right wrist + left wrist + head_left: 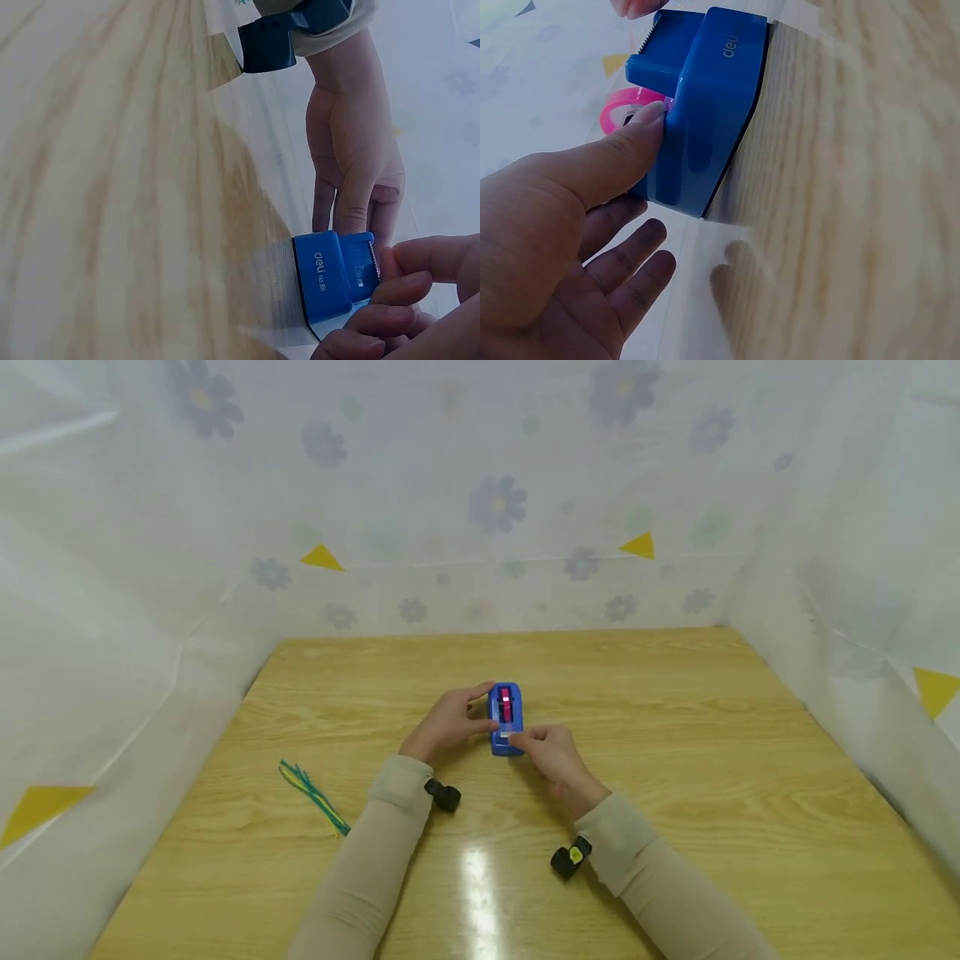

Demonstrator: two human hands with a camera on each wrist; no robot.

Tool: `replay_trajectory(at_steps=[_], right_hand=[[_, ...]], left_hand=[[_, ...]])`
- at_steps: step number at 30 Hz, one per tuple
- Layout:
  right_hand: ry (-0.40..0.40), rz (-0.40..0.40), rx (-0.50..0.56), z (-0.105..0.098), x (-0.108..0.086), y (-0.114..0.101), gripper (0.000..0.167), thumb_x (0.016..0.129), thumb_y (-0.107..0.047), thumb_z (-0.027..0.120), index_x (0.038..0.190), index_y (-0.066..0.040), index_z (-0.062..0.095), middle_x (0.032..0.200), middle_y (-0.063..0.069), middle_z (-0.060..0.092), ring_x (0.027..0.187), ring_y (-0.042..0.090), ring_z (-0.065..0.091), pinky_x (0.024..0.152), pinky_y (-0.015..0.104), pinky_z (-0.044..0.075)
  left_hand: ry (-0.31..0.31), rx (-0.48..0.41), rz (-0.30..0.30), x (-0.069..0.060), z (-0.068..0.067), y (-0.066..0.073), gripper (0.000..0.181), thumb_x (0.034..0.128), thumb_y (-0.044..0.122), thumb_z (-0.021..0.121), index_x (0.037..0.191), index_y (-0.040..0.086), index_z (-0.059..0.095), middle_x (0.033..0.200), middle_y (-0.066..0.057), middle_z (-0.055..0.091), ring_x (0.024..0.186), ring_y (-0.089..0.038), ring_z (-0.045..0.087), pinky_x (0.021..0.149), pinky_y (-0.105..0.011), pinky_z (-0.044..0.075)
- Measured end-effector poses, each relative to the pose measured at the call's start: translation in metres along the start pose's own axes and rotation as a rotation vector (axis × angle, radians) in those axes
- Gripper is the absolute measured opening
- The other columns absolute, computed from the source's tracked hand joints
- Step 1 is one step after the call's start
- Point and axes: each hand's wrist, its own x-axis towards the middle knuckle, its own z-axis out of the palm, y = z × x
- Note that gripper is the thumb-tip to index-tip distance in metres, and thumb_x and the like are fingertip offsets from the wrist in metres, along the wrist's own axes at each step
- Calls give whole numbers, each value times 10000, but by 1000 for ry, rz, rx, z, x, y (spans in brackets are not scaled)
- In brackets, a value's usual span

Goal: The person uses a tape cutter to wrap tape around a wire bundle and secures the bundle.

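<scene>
A blue tape dispenser [514,724] with a pink tape core [506,703] stands on the wooden table. My left hand [448,722] holds it from the left; the thumb lies on its side near the pink core [626,101], and the index finger reaches its far end. At the near end is the serrated cutter [375,262]. There my right hand [555,756] brings thumb and index finger together, pinching the end of the clear tape; the tape itself barely shows. The other right fingers curl in beside the dispenser [324,277].
A bundle of thin green and yellow strands [313,797] lies on the table [675,710], left of the left forearm. Each wrist carries a small black camera [444,796]. White flowered sheeting [420,510] with yellow triangles surrounds the table at the back and sides.
</scene>
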Motion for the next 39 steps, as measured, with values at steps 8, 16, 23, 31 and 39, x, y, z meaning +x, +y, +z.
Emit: replay_trajectory(at_steps=[8,16,23,31,39], right_hand=[[20,23,8,3,-3,4,270,910,-209,694,986,49,706,620,-37,385,562,109,354,518,264,294],[25,25,32,6,-8,8,263,923,-213,683,951,48,701,627,-34,386,586,119,362,527,270,299],[18,46,51,9,-18,8,256,940,-200,672,967,52,703,601,-33,396,544,109,366,500,261,303],[5,73,108,11,-29,10,257,945,-192,665,980,61,693,592,-24,394,539,121,365,515,270,310],[-17,86,172,10,-34,17,253,963,-174,649,1032,62,709,649,7,432,583,144,389,540,262,311]], left_hand=[[11,-8,-9,-1,-1,0,755,872,263,775,1526,202,404,1541,-10,387,1351,-308,432,1057,-431,393],[4,-24,-18,-3,-1,0,753,873,277,770,1527,218,402,1544,4,384,1359,-291,425,1061,-419,389],[0,-24,-19,-6,-2,2,757,881,262,763,1534,184,387,1556,0,361,1371,-293,405,1063,-422,386],[-7,-52,-18,-10,-4,2,760,888,255,754,1540,180,371,1564,1,342,1390,-285,376,1073,-429,371],[-1,-9,-26,-11,-4,3,764,884,275,759,1537,186,375,1558,-6,355,1431,-254,301,1111,-455,312]])
